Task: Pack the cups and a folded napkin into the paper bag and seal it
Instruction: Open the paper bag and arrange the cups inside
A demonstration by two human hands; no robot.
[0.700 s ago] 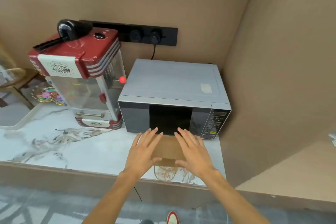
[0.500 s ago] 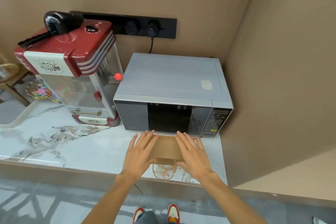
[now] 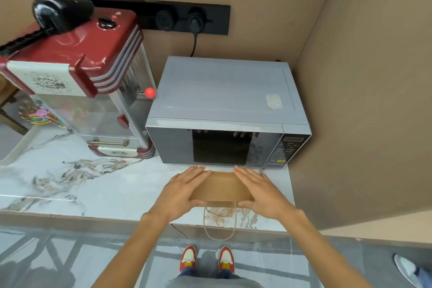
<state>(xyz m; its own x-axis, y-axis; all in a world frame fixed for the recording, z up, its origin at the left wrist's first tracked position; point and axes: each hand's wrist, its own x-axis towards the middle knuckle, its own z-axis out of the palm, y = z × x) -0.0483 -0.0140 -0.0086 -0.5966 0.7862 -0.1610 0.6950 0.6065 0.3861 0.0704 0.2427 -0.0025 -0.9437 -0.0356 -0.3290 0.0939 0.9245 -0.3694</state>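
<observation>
A brown paper bag (image 3: 221,186) stands on the marble counter (image 3: 93,184) just in front of the microwave. Its top is folded flat, and a twine handle (image 3: 219,222) hangs over the counter's front edge. My left hand (image 3: 181,190) presses against the bag's left side, fingers stretched forward. My right hand (image 3: 259,190) presses against its right side the same way. Both thumbs sit at the bag's near edge. No cups or napkin show; the bag's inside is hidden.
A grey microwave (image 3: 224,112) stands right behind the bag against the right wall. A red popcorn machine (image 3: 77,72) stands to its left. A black socket strip (image 3: 163,15) is on the back wall. Someone else's shoe (image 3: 409,269) shows on the floor at right.
My head has leaned forward, so the view looks more steeply down and my shoes appear. The twine handle now shows hanging over the counter edge. My hands stay on the bag's sides.
</observation>
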